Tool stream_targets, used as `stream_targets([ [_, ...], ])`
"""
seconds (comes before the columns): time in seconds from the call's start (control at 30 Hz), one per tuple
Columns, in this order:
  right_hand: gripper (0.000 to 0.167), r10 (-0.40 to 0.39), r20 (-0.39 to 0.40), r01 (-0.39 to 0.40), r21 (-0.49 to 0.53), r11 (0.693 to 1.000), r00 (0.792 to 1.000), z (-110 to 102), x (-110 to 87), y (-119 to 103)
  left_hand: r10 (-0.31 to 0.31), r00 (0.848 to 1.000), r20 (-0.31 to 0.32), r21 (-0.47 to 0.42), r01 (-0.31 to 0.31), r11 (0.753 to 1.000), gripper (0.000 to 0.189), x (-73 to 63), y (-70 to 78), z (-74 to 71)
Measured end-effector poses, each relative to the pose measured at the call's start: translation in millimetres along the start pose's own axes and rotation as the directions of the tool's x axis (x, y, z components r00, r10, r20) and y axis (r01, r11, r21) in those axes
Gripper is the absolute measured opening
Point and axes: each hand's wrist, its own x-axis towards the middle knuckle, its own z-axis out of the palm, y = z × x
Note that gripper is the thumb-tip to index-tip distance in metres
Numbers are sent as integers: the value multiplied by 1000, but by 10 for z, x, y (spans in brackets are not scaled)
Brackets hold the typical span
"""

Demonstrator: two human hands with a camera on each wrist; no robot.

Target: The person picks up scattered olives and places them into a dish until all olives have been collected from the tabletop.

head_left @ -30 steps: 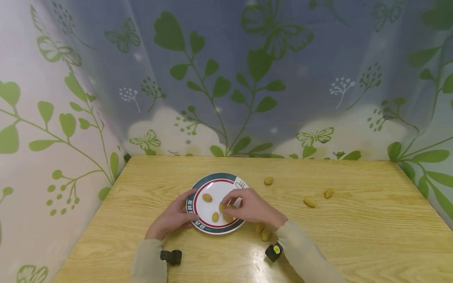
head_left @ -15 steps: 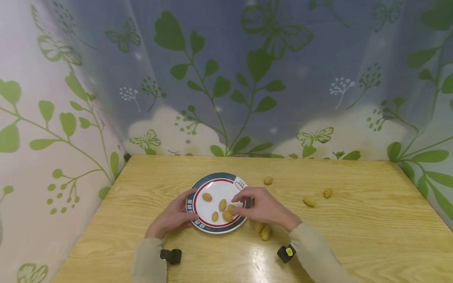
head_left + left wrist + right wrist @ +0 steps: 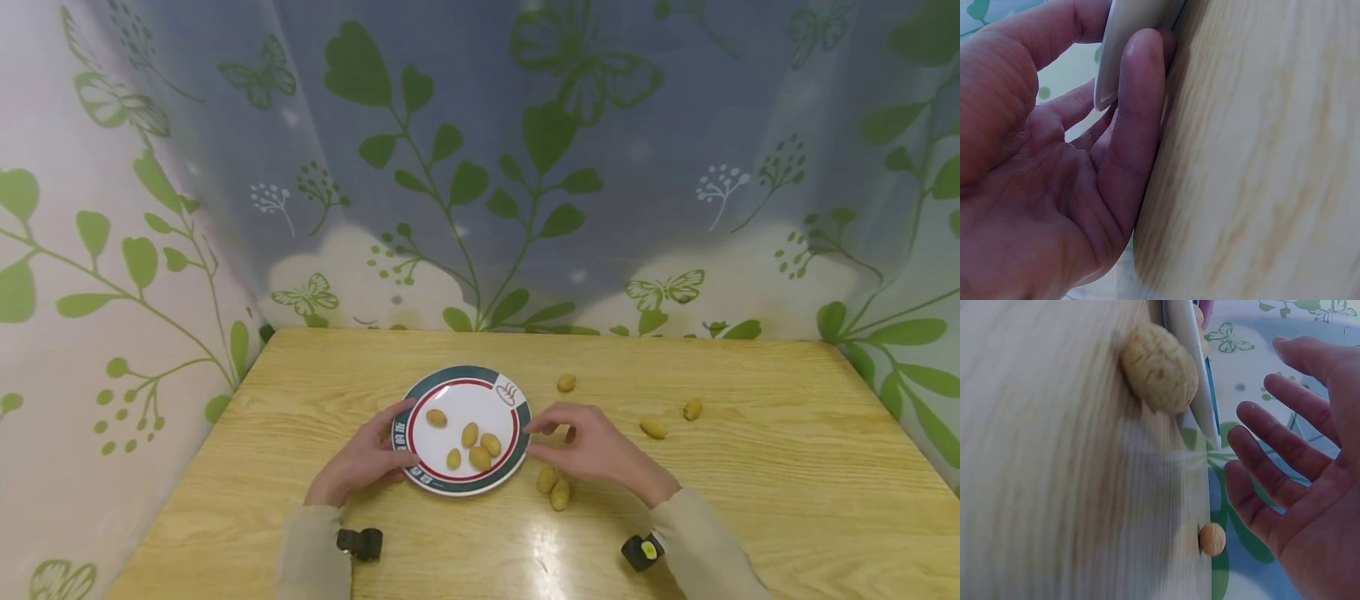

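A white plate (image 3: 465, 372) with a dark blue-green rim band and a red ring stands on the table. My left hand (image 3: 360, 460) grips its left edge, thumb over the rim; in the left wrist view, fingers reach beneath the plate's edge. Several small yellow-brown, wrinkled ovals (image 3: 480, 458) like baby potatoes lie on the plate. My right hand (image 3: 585, 442) is just beyond the plate's right rim and holds nothing; its fingers are spread apart in the right wrist view. Close below it, two more ovals (image 3: 559, 494) sit on the table, one large (image 3: 1160, 369) in the right wrist view.
Farther right on the wooden table (image 3: 750, 500) are two ovals (image 3: 653, 427) near each other. Another single oval (image 3: 567, 382) lies behind the right hand. A leaf-and-butterfly patterned curtain (image 3: 465, 250) stands along the back and sides.
My right hand has let go of a yellow oval on the plate and moved right, off the plate to its rim. The left hand stays on the plate.
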Motion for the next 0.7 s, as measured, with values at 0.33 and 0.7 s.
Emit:
stream_targets([
  [0.33, 29, 42, 9, -42, -45, 998, 999, -85, -166, 77, -6, 1000, 1, 13, 6, 1000, 86, -14, 9, -7],
  [0.7, 41, 89, 58, -81, -132, 988, 994, -190, -338, 147, 4, 1000, -1, 6, -4, 1000, 84, -8, 3, -4],
])
